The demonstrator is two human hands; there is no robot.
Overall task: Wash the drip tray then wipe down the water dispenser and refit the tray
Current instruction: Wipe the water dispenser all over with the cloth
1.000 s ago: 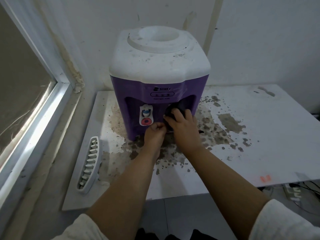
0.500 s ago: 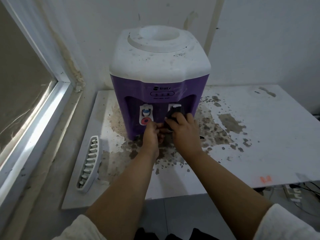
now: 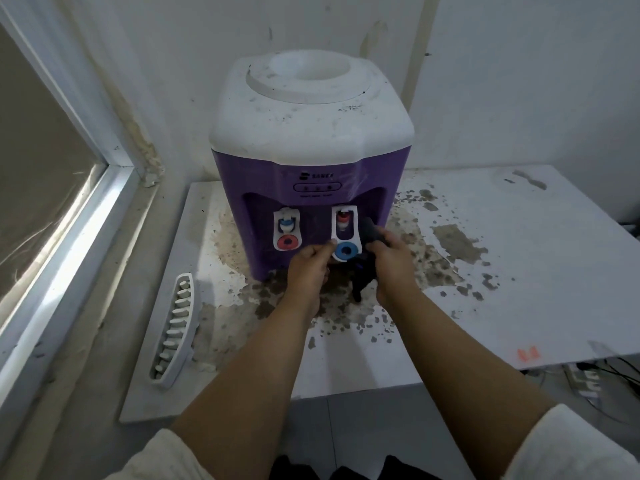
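A purple water dispenser (image 3: 311,188) with a dirty white top stands on a stained white table (image 3: 519,271). Its white drip tray (image 3: 175,327) lies on the table at the left, apart from the dispenser. My right hand (image 3: 391,261) grips a dark cloth (image 3: 369,237) against the dispenser's front, just right of the right tap lever (image 3: 346,237). My left hand (image 3: 308,268) pinches the lower left edge of that tap lever, beside its blue button.
A window (image 3: 52,202) and its sill run along the left. A white wall stands behind the dispenser. Brown flaky stains cover the table around the dispenser's base. Cables (image 3: 588,375) lie on the floor under the table's right edge.
My right hand with the cloth has shifted to the right, off the right tap, which now shows in full. My left hand has moved slightly right onto that tap's lever.
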